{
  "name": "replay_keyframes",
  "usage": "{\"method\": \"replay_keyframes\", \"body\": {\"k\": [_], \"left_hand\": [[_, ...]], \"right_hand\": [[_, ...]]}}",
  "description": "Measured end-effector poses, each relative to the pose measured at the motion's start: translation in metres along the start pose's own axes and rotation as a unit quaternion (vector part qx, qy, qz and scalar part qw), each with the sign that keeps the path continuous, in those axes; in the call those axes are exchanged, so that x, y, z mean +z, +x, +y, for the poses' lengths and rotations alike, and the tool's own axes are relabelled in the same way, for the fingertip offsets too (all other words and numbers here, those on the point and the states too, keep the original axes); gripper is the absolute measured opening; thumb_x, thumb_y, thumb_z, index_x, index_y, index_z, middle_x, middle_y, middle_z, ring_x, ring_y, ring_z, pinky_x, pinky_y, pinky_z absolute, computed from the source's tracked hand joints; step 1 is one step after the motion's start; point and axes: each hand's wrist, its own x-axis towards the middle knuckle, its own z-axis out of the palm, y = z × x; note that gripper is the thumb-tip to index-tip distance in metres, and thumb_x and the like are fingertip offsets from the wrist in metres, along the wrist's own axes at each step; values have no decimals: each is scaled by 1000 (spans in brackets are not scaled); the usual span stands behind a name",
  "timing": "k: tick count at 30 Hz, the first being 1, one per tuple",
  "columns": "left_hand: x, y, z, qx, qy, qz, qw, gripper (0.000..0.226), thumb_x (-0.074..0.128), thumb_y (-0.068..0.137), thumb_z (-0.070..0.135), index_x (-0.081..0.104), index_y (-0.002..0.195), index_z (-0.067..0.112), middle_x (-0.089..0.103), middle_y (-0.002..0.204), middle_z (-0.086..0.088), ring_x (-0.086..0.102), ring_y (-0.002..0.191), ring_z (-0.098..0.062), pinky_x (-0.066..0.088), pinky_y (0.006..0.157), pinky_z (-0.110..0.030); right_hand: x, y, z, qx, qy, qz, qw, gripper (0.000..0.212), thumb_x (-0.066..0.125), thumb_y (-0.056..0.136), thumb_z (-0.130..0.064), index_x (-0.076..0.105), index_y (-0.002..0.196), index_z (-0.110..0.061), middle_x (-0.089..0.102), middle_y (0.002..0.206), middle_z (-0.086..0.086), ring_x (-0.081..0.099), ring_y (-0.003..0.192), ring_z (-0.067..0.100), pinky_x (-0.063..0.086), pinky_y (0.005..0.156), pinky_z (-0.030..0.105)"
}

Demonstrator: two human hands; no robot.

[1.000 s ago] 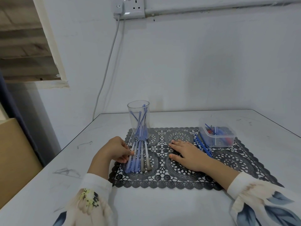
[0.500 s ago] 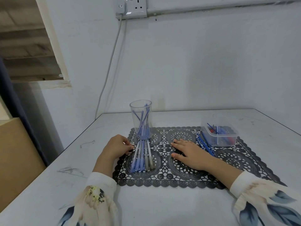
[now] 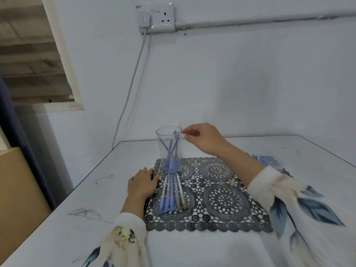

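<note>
A clear tumbler (image 3: 169, 151) stands at the back left of a dark lace mat (image 3: 221, 201) and holds several blue pens. In front of it, several blue and grey pens (image 3: 172, 191) lie side by side on the mat. My left hand (image 3: 142, 185) rests flat on the mat's left edge, just beside those pens, fingers straight. My right hand (image 3: 203, 138) hovers in the air next to the tumbler's rim on its right side. Its fingers are loosely curled and blurred, and I see nothing in them.
A clear plastic box (image 3: 269, 160) of blue pens sits at the mat's right, mostly hidden behind my right forearm. The white table (image 3: 86, 199) ends at a wall with a socket (image 3: 156, 17) and hanging cable (image 3: 131, 83). A brown box (image 3: 17, 189) stands left of the table.
My right hand has lifted off the mat and swung up to the tumbler's rim. My left hand uncurled from the lying pens and now lies flat. The view tilted downward.
</note>
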Motion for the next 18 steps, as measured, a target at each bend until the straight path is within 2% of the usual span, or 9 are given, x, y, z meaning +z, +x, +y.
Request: {"method": "replay_keyframes", "body": {"k": [6,9,11,15,18], "left_hand": [[0,1,-1,2,-3,6,1000,54,29,98,48,27,147,25,18,156,0,16,142,-18,14,113,-39],[0,2,-1,3,-3,4,1000,54,30,98,47,28,146,25,18,156,0,16,142,-18,15,113,-39],[-1,3,-1,3,-1,3,1000,53,31,97,48,29,146,26,19,155,0,17,142,-18,15,113,-40],[-2,2,-1,4,-8,1,1000,53,31,97,47,29,146,25,19,155,0,17,142,-18,15,113,-40],[-3,2,0,4,-8,0,1000,53,32,97,47,30,145,24,19,155,0,17,142,-18,15,112,-40]], "right_hand": [[15,70,-34,13,-64,-32,997,30,47,89,-4,68,111,-4,64,119,8,58,108,18,41,80,15],[26,94,-41,40,-103,-85,990,25,57,86,-5,67,108,1,67,111,11,61,90,17,49,77,25],[33,105,-41,40,-146,-148,977,27,59,83,-3,67,108,3,69,106,11,61,83,16,48,74,25],[44,117,-37,9,-252,-219,943,26,67,74,-7,73,99,-9,69,86,2,56,76,11,43,61,19],[44,123,-34,24,-246,-253,935,24,76,66,-10,76,90,-11,70,83,3,57,75,11,44,66,22]]}}
